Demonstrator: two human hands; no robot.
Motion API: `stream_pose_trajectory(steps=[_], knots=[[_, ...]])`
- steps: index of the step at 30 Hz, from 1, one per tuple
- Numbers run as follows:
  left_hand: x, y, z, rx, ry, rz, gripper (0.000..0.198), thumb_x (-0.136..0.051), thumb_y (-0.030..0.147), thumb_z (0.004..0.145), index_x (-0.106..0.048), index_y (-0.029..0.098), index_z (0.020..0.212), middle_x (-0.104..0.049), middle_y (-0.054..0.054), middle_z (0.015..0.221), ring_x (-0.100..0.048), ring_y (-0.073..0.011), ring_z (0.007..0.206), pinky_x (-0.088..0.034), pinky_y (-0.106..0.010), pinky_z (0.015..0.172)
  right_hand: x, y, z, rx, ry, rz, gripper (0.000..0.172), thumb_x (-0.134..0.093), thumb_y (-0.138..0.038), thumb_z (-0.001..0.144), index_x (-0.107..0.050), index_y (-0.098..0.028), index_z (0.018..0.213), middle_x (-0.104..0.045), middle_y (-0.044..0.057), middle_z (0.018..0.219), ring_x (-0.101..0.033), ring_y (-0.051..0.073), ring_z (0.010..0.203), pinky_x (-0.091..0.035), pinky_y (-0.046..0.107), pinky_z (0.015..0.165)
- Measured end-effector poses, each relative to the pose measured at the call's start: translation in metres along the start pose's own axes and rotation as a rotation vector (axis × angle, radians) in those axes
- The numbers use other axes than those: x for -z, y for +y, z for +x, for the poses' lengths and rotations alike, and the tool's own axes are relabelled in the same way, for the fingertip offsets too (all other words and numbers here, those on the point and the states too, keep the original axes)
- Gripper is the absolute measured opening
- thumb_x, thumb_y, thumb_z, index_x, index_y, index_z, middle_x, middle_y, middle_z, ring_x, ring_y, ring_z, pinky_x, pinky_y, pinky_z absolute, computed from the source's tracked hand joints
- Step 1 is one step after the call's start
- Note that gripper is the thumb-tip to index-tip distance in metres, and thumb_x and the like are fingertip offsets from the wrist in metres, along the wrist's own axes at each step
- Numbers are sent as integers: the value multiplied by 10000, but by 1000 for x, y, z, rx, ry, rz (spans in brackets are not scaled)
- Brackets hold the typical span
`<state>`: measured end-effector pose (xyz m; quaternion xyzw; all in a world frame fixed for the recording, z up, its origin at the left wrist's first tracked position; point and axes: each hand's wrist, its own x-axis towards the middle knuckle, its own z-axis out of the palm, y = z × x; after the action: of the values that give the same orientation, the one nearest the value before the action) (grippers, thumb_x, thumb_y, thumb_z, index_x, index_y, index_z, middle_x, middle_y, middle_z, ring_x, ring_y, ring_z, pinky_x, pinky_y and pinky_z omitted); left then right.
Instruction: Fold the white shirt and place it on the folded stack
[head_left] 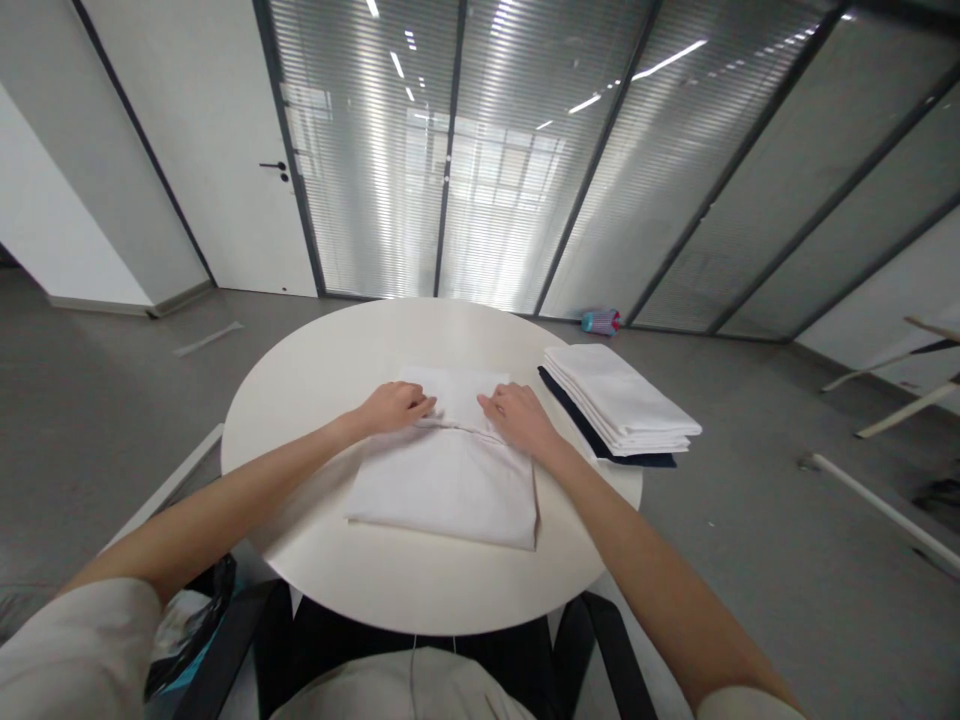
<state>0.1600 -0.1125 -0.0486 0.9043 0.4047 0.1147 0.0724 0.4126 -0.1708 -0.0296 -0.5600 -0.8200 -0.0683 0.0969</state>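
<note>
On the round table lies a partly folded white cloth (450,490), with a raised crease running across it between my hands. My left hand (395,406) is at the crease's left end, fingers curled and closed on the fabric. At the right end, my right hand (517,412) grips the cloth with bent fingers, thumb side facing inward. The far part of the cloth lies flat beyond both hands. To the right of my right hand sits a stack of folded white cloths (619,395), with a dark navy folded cloth (581,415) under it.
The stack reaches over the right edge of the white round table (322,350). Chair armrests (600,650) stand close on both sides of me. A black-lined bin (187,630) is at lower left. A colourful bundle (600,321) lies on the floor by the glass partition.
</note>
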Motion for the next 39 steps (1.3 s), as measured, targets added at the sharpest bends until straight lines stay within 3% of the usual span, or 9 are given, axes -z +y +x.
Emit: stream_pose_trajectory(steps=[3, 8, 11, 14, 19, 24, 28, 31, 39], knots=[[8, 0, 22, 102, -128, -55, 517, -409, 445, 975, -664, 200, 598, -685, -35, 642, -627, -169, 643, -384, -261, 646, -11, -10, 33, -125, 129, 16, 488, -283, -450, 1069, -689, -217, 1204, -637, 107, 1310, -538, 263, 1231, -373, 419, 1028], [18, -1, 47, 128, -208, -41, 353, -588, 440, 845, -685, 198, 607, -678, -34, 599, -633, -185, 603, -413, -258, 595, -49, -24, 49, -168, 5, -2, 597, -283, -565, 1034, -443, -236, 1506, -397, 111, 1575, -311, 336, 1462, -227, 535, 1170], [10, -4, 56, 78, -29, -113, 227, -587, 347, 850, -749, 190, 874, -757, -55, 866, -696, -201, 809, -499, -263, 739, -59, -24, 47, -168, -68, 15, 597, -245, -533, 1043, -370, -240, 1548, -340, 107, 1607, -274, 320, 1488, -192, 534, 1193], [-16, -5, 57, 8, 184, -40, 367, -441, 252, 946, -678, 182, 1218, -685, -92, 1267, -600, -241, 1227, -436, -359, 1054, -58, -20, 45, -166, -86, 44, 603, -201, -516, 1050, -358, -223, 1552, -312, 109, 1619, -245, 298, 1503, -173, 525, 1204], [-53, -6, 45, 2, 102, 85, 556, -348, 405, 1026, -424, 143, 1510, -408, -181, 1556, -329, -367, 1462, -245, -569, 1176, -59, 3, 39, -124, -121, 87, 661, -191, -567, 1041, -303, -194, 1575, -262, 108, 1638, -195, 280, 1521, -129, 527, 1221], [-43, -4, 40, 9, 129, 78, 573, -394, 469, 1007, -473, 148, 1475, -414, -208, 1542, -324, -403, 1452, -246, -618, 1149, -54, 23, 18, -221, -139, 159, 702, -282, -596, 1024, -297, -161, 1574, -194, 146, 1651, -137, 307, 1533, -157, 561, 1212], [-24, -10, 24, -196, 200, 2, 446, -458, 445, 994, -604, 199, 1336, -508, -134, 1478, -376, -311, 1430, -291, -527, 1169, -36, 23, -14, -8, -42, 260, 642, -441, -581, 991, -433, -209, 1515, -279, 150, 1625, -230, 283, 1512, -237, 511, 1206], [-14, -24, 0, -335, 201, -108, 338, -507, 409, 981, -701, 206, 1169, -628, -125, 1280, -560, -240, 1228, -430, -412, 1074, -26, 23, -40, 138, -48, 299, 498, -542, -475, 980, -572, -227, 1411, -423, 141, 1548, -380, 266, 1433, -325, 465, 1171], [-14, -51, -40, -254, 99, -388, 338, -524, 408, 981, -762, 174, 1036, -663, -109, 1002, -659, -188, 913, -550, -347, 843, -36, 27, -64, 3, 109, 356, 238, -573, -276, 974, -751, -240, 1129, -633, 82, 1087, -584, 212, 1047, -494, 396, 960]])
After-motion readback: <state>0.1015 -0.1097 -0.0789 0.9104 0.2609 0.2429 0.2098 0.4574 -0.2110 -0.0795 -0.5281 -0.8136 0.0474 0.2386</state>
